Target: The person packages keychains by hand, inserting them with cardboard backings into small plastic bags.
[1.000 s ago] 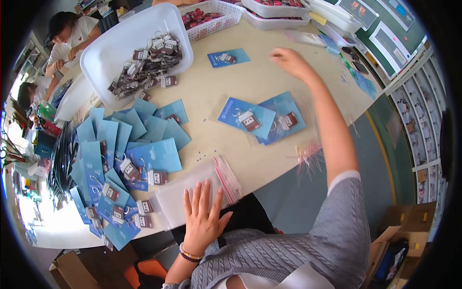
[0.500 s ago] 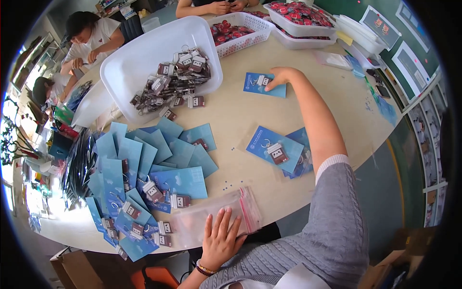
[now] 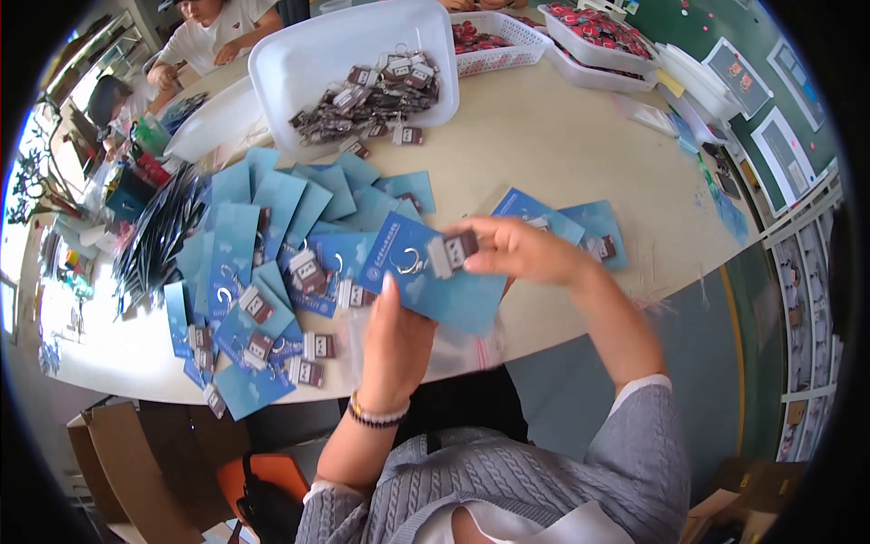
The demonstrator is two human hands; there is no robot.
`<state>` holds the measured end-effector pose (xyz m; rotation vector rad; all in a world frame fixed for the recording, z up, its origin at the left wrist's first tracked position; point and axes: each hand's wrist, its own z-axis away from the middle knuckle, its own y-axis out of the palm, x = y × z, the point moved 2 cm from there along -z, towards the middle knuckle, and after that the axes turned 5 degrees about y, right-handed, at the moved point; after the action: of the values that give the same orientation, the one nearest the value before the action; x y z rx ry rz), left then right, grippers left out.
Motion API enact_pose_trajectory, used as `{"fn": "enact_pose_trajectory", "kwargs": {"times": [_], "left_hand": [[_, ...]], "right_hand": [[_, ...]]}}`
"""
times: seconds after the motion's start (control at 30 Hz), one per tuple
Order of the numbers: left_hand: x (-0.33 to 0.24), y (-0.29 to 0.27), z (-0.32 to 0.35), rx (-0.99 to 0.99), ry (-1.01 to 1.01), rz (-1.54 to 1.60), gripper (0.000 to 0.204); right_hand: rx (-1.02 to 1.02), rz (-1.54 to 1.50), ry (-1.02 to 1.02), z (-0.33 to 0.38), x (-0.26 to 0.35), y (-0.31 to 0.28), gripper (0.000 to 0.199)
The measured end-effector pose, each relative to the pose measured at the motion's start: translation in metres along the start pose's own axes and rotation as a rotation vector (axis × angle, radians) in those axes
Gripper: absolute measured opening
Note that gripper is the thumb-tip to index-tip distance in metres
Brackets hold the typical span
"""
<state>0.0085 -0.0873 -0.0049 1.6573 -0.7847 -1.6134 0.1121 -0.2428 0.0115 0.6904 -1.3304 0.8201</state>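
A blue card (image 3: 435, 272) with a brown keyring tag is now held up over the table edge, pinched in the right hand (image 3: 521, 251) (a second ago that arm was stretched far across the table). The left hand (image 3: 396, 340), lifted off the clear zip bag (image 3: 453, 349), is laid flat under the card, so bagging seems near. A white tub (image 3: 299, 54) is filled with loose tags; white baskets (image 3: 521, 45) are filled with red items.
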Motion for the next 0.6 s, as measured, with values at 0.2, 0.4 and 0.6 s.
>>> {"fn": "enact_pose_trajectory", "kwargs": {"times": [0.2,0.4,0.6], "left_hand": [[-0.002,-0.014,0.023,-0.112,-0.014,0.066,0.039],[-0.014,-0.016,0.045,-0.095,0.015,0.091,0.038],[-0.011,0.002,0.061,-0.088,-0.046,0.096,0.036]], "right_hand": [[-0.734,0.673,-0.399,0.035,-0.009,0.072,0.031],[-0.616,1.282,-0.503,0.055,-0.028,0.102,0.033],[-0.490,-0.449,-0.153,0.066,-0.038,0.109,0.046]]}}
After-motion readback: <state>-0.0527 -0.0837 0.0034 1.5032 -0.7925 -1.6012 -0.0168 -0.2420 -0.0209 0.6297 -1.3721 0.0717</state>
